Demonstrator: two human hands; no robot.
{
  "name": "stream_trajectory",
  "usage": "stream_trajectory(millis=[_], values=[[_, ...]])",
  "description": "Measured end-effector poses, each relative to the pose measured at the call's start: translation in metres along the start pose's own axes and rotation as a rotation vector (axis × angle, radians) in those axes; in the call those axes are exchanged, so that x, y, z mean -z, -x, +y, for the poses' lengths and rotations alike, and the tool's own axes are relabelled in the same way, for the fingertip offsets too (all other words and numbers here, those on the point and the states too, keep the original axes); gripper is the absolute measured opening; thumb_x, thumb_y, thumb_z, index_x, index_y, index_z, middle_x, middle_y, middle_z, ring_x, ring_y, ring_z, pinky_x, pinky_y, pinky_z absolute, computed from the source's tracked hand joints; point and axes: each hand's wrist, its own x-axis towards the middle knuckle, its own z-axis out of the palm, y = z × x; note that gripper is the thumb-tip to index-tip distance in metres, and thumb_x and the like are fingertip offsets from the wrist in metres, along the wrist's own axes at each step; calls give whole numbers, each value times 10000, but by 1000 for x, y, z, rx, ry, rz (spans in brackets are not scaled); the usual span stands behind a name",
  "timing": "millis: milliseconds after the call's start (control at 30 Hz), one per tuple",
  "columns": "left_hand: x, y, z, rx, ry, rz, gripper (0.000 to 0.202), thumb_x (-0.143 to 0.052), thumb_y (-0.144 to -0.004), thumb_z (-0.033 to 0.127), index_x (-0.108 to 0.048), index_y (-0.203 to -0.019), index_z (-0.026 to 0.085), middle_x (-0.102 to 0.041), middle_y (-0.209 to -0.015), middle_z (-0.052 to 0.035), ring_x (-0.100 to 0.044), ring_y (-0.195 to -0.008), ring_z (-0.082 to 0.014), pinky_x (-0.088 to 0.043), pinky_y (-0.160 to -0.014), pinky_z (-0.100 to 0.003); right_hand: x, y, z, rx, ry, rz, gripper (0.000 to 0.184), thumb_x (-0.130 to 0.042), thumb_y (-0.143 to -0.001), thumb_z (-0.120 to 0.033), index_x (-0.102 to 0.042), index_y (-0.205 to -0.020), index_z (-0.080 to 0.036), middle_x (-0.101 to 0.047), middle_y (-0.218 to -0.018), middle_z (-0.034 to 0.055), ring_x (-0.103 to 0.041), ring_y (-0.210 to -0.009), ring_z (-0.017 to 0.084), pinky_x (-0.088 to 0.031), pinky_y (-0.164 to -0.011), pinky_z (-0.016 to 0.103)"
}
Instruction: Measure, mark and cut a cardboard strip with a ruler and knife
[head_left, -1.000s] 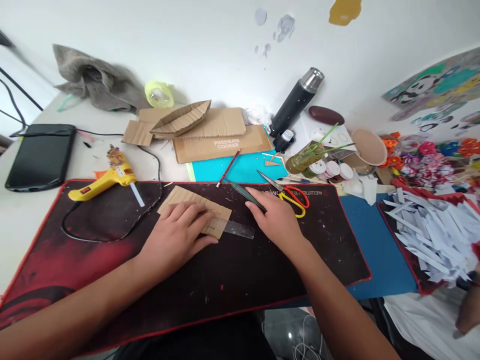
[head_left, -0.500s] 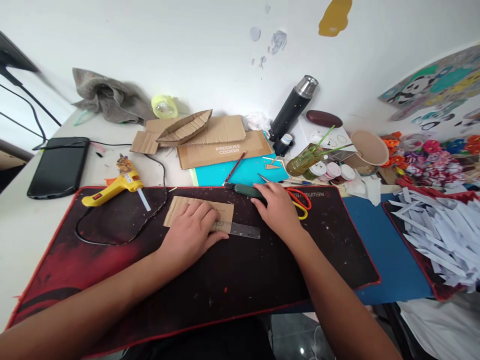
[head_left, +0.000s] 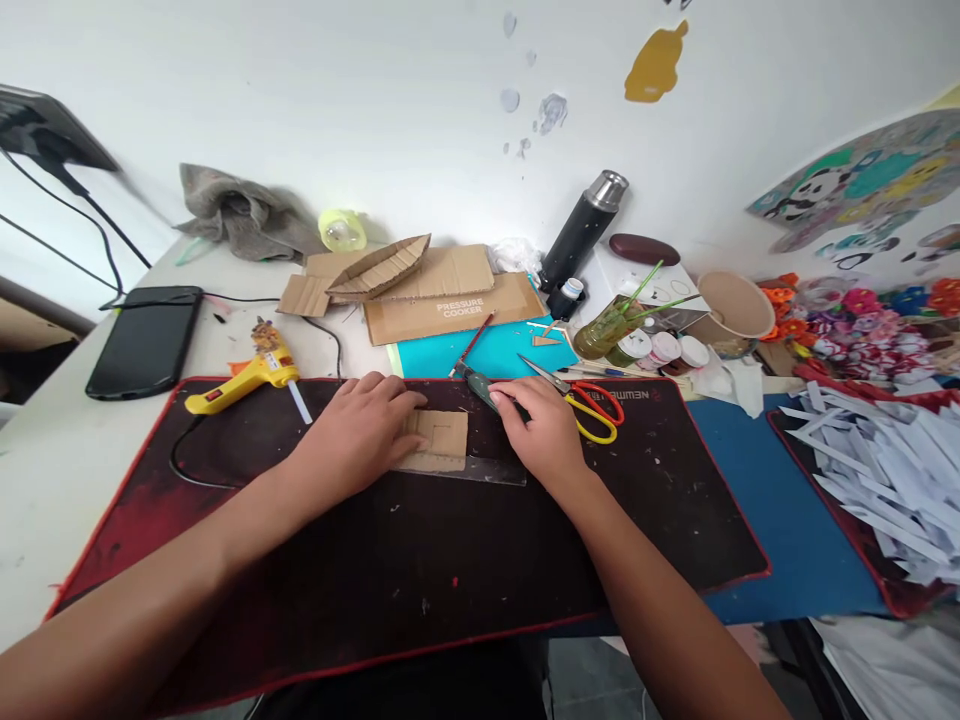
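My left hand (head_left: 373,422) rests over the left part of a small piece of cardboard (head_left: 448,438), its thumb on top and its fingers curled near the far edge. Thin drawn lines show on the cardboard's bare right part. Along the near edge of that piece lies a clear ruler (head_left: 491,472), sticking out to the right. My right hand (head_left: 544,425) is closed round the dark green handle of a utility knife (head_left: 478,383), which points away to the left. Just beyond this hand lie scissors (head_left: 596,410) with red and yellow handles.
A yellow glue gun (head_left: 244,385) with its cord lies left on the dark mat (head_left: 450,620), near a black phone (head_left: 142,342). Behind are cardboard sheets (head_left: 450,308), a pencil (head_left: 478,337), a flask (head_left: 585,230) and paint jars (head_left: 664,350). Paper strips (head_left: 885,480) are heaped at right.
My left hand has slid left and away from me, off the ruler, uncovering lines on the cardboard. My right hand has shifted slightly, still round the knife. The camera view has tilted a little.
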Motion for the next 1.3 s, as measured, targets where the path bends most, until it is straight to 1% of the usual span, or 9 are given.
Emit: stream_trajectory(millis=[100, 200, 333, 433, 533, 700, 1000, 1133, 1300], values=[[2, -8, -4, 43, 108, -45, 356, -851, -827, 491, -778, -1081, 251, -770, -1159, -100, -664, -1157, -370, -474, -1051, -490, -7, -11, -10, -13, -77, -34, 244, -629, -1083, -332, -855, -1026, -257, -867, -1048, 94, -781, -1017, 298, -592, -952, 440], [12, -17, -7, 126, 252, -49, 346, -892, -746, 542, -739, -867, 256, -753, -932, -47, -675, -921, -297, -476, -832, -387, -15, -25, -16, -39, -185, -68, 226, -654, -1066, -345, -856, -1003, -265, -868, -992, 72, -791, -967, 273, -595, -913, 400], [33, -21, -6, 289, 477, 53, 488, -836, -790, 709, -699, -836, 244, -681, -752, -6, -600, -710, -223, -409, -642, -324, -26, -47, -16, -122, -375, -31, 283, -624, -1087, -435, -836, -1086, -248, -860, -1028, 80, -802, -946, 251, -611, -884, 376], [36, -20, 4, 377, 708, 151, 649, -741, -834, 832, -725, -1088, 235, -801, -1005, -55, -716, -847, -261, -532, -698, -331, -34, -56, -10, -195, -527, -11, 370, -618, -1082, -537, -794, -1201, -233, -845, -1119, 108, -806, -1023, 268, -624, -937, 401], [23, -19, 17, 406, 931, 172, 775, -715, -830, 875, -694, -1258, 230, -833, -1129, -102, -781, -929, -304, -631, -801, -402, -38, -54, -4, -239, -655, -65, 451, -657, -1037, -634, -773, -1217, -236, -836, -1156, 113, -802, -1059, 280, -638, -929, 413], [5, -15, 30, 453, 1115, 177, 690, -868, -784, 761, -736, -1194, 222, -848, -1145, -117, -808, -956, -311, -654, -804, -397, -33, -39, -5, -286, -763, -184, 398, -746, -981, -637, -779, -1029, -244, -818, -987, 58, -779, -913, 242, -632, -824, 375], [9, -13, 41, 528, 1524, 139, 551, -1025, -691, 559, -863, -1092, 217, -877, -996, -96, -824, -889, -284, -637, -772, -336, -21, -37, -12, -359, -1001, -342, 412, -813, -939, -640, -715, -915, -240, -718, -859, -2, -714, -812, 198, -601, -822, 366], [10, -14, 39, 527, 1582, 87, 425, -1028, -707, 508, -873, -960, 204, -876, -932, -108, -815, -801, -252, -613, -723, -312, -20, -37, -12, -344, -1026, -366, 406, -805, -953, -632, -727, -917, -235, -723, -858, -4, -705, -799, 189, -585, -806, 353], [9, -14, 35, 521, 1568, 86, 466, -1036, -679, 508, -883, -980, 187, -882, -972, -134, -823, -842, -279, -625, -778, -348, -19, -36, -14, -338, -1041, -383, 398, -808, -955, -625, -749, -939, -231, -735, -887, -1, -703, -817, 185, -586, -805, 342]])
